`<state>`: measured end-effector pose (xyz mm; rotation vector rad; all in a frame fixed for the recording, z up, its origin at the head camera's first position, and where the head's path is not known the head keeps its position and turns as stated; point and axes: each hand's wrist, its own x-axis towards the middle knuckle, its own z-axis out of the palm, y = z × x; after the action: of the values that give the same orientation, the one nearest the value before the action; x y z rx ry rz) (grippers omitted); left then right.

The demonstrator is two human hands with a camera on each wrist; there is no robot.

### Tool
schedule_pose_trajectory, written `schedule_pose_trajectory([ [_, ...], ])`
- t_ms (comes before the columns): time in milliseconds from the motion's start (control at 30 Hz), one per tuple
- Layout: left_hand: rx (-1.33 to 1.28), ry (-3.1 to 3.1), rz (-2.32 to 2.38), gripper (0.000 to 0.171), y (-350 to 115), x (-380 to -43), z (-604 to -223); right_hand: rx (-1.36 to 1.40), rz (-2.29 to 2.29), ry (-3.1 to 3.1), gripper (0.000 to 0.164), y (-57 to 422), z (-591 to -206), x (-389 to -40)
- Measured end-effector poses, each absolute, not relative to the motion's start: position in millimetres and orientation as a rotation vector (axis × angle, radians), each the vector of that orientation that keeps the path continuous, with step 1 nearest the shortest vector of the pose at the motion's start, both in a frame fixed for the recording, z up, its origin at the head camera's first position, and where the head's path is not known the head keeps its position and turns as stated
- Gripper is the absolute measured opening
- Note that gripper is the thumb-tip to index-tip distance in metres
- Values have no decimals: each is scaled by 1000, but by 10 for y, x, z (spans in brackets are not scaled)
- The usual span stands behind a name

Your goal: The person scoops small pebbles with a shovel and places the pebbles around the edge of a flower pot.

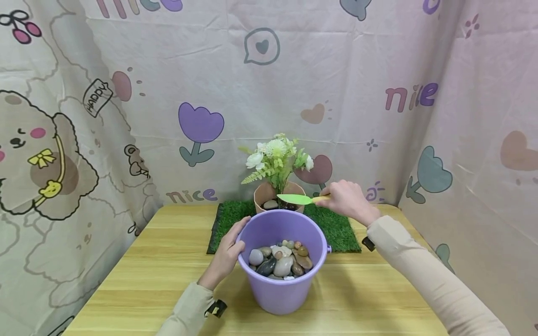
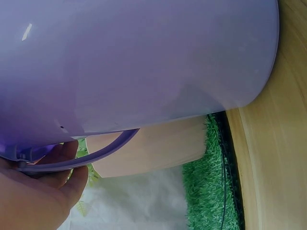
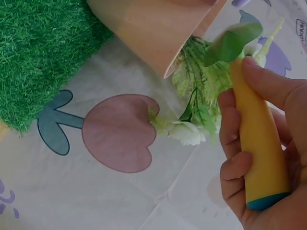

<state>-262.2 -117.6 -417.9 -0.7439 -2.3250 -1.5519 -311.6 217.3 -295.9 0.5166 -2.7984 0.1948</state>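
Observation:
My left hand (image 1: 226, 254) holds the rim of a purple bucket (image 1: 282, 296) at its left side, with the thumb over the edge. In the left wrist view its fingers are beside the bucket's handle (image 2: 103, 152). Smooth pebbles (image 1: 283, 267) of several colours lie inside the bucket. My right hand (image 1: 346, 199) grips a small garden trowel by its yellow handle (image 3: 261, 139). The green blade (image 1: 296, 199) points left, over the front of a peach flowerpot (image 1: 261, 196) in the head view. White flowers and green leaves (image 1: 275, 156) rise from the pot, with stones at their base.
Green artificial turf (image 1: 336, 228) lies under the pot and behind the bucket. All of it stands on a wooden table (image 1: 138, 275). A printed cloth (image 1: 269, 93) hangs close behind the pot and along both sides.

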Motion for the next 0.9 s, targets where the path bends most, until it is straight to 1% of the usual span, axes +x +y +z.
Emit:
schedule_pose_trajectory([
  [133,-752,-2320,-1564,71,-1181,-2614,-4179,570,289,-2767,31,2140,-2969,-3059],
  [300,-755,-2318,-1569,71,-1181,-2618,-4175,622,444,-2761,30,2110,-3004,-2992],
  [600,-756,-2316,-1577,71,-1181,-2623,-4182,669,557,-2763,29,2045,-3075,-2891],
  [900,-769,-2306,-1564,70,-1184,-2626,-4181,813,546,-2741,18,1992,-3120,-2836],
])
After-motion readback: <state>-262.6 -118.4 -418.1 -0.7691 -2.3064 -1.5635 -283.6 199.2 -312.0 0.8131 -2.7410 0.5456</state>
